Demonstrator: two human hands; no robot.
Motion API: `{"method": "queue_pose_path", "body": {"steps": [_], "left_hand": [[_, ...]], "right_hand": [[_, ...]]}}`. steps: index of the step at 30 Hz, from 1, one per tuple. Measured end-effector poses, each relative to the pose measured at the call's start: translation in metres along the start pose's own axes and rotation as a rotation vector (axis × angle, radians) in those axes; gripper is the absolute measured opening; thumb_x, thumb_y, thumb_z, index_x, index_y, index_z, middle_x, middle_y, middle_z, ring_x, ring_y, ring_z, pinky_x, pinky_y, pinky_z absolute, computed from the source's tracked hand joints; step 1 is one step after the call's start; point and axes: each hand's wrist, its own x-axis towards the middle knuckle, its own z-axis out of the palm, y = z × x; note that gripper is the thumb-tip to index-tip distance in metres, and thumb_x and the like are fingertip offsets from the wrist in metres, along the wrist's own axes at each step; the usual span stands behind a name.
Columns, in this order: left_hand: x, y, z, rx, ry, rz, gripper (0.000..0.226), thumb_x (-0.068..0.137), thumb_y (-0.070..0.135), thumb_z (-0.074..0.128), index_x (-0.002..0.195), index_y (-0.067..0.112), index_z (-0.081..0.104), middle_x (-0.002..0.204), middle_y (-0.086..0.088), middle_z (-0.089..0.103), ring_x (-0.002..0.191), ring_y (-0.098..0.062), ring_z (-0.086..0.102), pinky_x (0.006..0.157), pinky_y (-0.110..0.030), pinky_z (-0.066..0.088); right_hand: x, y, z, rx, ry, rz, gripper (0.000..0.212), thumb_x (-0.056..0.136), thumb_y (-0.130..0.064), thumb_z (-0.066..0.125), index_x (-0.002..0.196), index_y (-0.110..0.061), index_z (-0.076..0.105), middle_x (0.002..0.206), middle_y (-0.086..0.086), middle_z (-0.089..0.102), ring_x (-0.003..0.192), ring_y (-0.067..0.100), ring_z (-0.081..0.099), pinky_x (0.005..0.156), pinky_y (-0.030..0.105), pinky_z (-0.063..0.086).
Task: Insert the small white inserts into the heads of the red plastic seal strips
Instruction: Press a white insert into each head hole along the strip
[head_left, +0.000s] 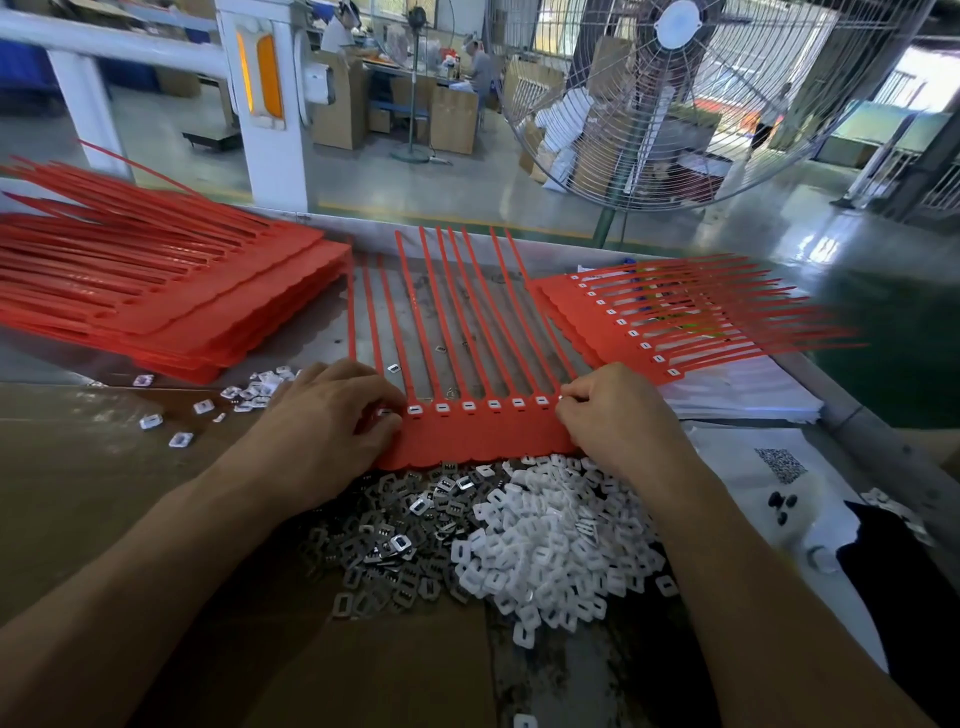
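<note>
Red plastic sheet of joined seal strips (470, 436) flat on the grey metal table (322, 332), tails fanned away, heads in a row near the front edge. Six heads between the hands already showing small white inserts (467, 406). Left hand (332, 415) curled over the sheet's left end, fingertips pinching at the head there. Right hand (618, 415) curled at the right end, fingertips pinched at the last head, probably pressing an insert home; insert itself hidden. Loose heap of white plastic inserts (550, 540) just below the sheet, touching a heap of grey metal clips (395, 519). Finished red sheet (623, 322) to the right, unfilled red stack (171, 301) to the left.

Risks: insert seated tilted under uneven fingertip pressure; sheet sliding if the left grip loosens; metal clip picked by mistake, the heaps mingling.
</note>
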Motion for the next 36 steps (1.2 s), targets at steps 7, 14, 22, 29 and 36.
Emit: {"method": "queue_pose_path", "body": {"steps": [7, 14, 22, 29, 36], "left_hand": [[0.0, 0.004, -0.002, 0.017, -0.002, -0.015, 0.027, 0.097, 0.04, 0.057, 0.123, 0.037, 0.065, 0.131, 0.012, 0.055, 0.124, -0.017, 0.045, 0.11, -0.043, 0.034], [-0.001, 0.005, -0.003, 0.009, -0.009, -0.022, 0.028, 0.097, 0.041, 0.056, 0.124, 0.038, 0.065, 0.132, 0.013, 0.054, 0.126, -0.016, 0.044, 0.112, -0.043, 0.033], [-0.001, 0.004, -0.002, 0.006, -0.003, -0.009, 0.028, 0.097, 0.042, 0.056, 0.123, 0.038, 0.065, 0.131, 0.013, 0.054, 0.125, -0.015, 0.045, 0.111, -0.043, 0.034], [-0.001, 0.001, -0.001, -0.006, 0.002, 0.002, 0.027, 0.096, 0.042, 0.057, 0.122, 0.04, 0.065, 0.13, 0.015, 0.054, 0.125, -0.014, 0.044, 0.112, -0.044, 0.034], [0.0, 0.0, 0.0, -0.008, 0.0, 0.001, 0.027, 0.095, 0.044, 0.056, 0.121, 0.041, 0.064, 0.129, 0.015, 0.054, 0.124, -0.013, 0.044, 0.111, -0.043, 0.034]], "right_hand": [[0.0, 0.003, 0.002, 0.025, 0.008, -0.005, 0.027, 0.09, -0.019, 0.058, 0.103, -0.002, 0.074, 0.088, 0.016, 0.076, 0.071, 0.033, 0.071, 0.068, 0.047, 0.061], [0.003, 0.014, -0.001, 0.183, -0.007, 0.023, 0.026, 0.095, -0.021, 0.06, 0.114, -0.018, 0.079, 0.063, -0.011, 0.067, 0.056, 0.002, 0.066, 0.056, 0.028, 0.048], [-0.001, 0.01, -0.011, 0.206, 0.028, 0.017, 0.029, 0.094, -0.017, 0.056, 0.075, -0.03, 0.074, 0.058, -0.008, 0.07, 0.056, 0.011, 0.067, 0.064, 0.038, 0.059], [-0.003, 0.009, -0.011, 0.192, -0.014, 0.007, 0.024, 0.095, -0.017, 0.058, 0.088, -0.026, 0.079, 0.057, -0.016, 0.068, 0.055, 0.008, 0.068, 0.061, 0.033, 0.058], [-0.002, 0.008, -0.009, 0.075, -0.042, -0.033, 0.022, 0.093, -0.019, 0.06, 0.098, -0.022, 0.081, 0.063, -0.011, 0.071, 0.065, 0.011, 0.069, 0.072, 0.04, 0.061]]}}
